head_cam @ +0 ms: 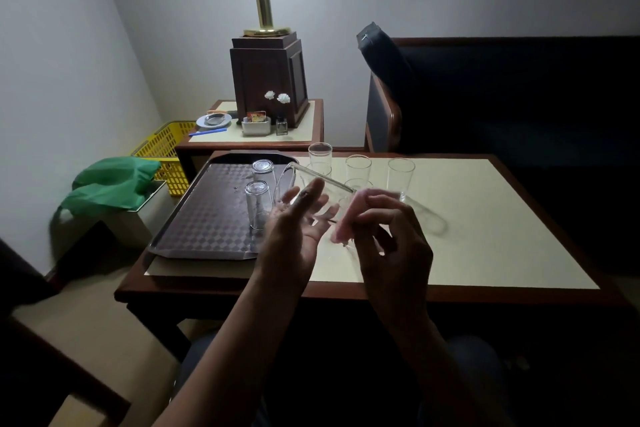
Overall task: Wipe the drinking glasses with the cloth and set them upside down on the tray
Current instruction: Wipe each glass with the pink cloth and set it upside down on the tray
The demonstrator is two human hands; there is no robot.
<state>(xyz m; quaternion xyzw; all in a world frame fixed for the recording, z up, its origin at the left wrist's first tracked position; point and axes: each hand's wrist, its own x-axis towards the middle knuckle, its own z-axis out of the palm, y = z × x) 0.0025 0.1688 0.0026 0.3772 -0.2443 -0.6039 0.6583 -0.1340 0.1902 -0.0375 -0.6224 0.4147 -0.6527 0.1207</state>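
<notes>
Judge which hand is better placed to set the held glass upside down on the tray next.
Left, probably. The left hand supports the tilted glass on the side nearer the tray, beside two inverted glasses. The right hand holds the pink cloth.

No text, label, brand, number or sign is showing legibly anywhere; the small card [256, 116] standing in the white holder [256, 126] on the side table [304, 135] is carrying a coloured print, but it is appearing too small and blurred for any letters to be read.
</notes>
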